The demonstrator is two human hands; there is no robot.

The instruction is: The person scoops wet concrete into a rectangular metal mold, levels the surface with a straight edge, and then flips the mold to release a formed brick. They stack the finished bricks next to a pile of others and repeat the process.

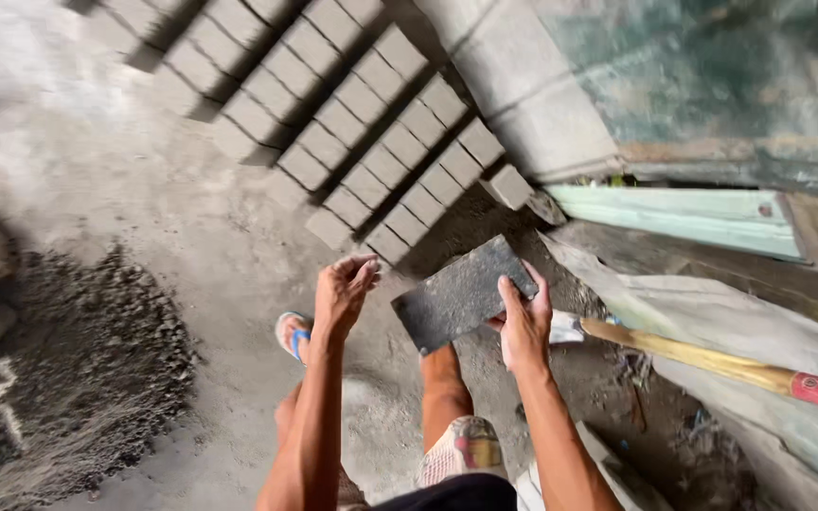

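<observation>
While the person stands over the dusty concrete floor (191,218), the right hand (525,326) grips a flat dark grey board (461,293) by its lower right edge, thumb on top and fingers underneath, so the slab stays tilted out in front of the body at about waist height. It looks like a pallet board crusted with dried cement, and holding it by one edge leaves most of its face free. The left hand (343,293) holds nothing; it is raised just beside the board's left corner, fingers loosely curled and half spread, not touching it.

Beyond the hands, rows of grey cement blocks (371,142) lie side by side in slanted lines on the floor, spaced apart, probably so air reaches each one. One loose block (508,185) sits at the end of the nearest row. A heap of dark damp mix (78,369) lies to the left. On the right, a shovel with a yellow handle and red grip (712,364) rests across pale sheeting (712,312), near a pale green plank (674,216). A foot in a blue-strapped sandal (293,336) shows below the left hand.
</observation>
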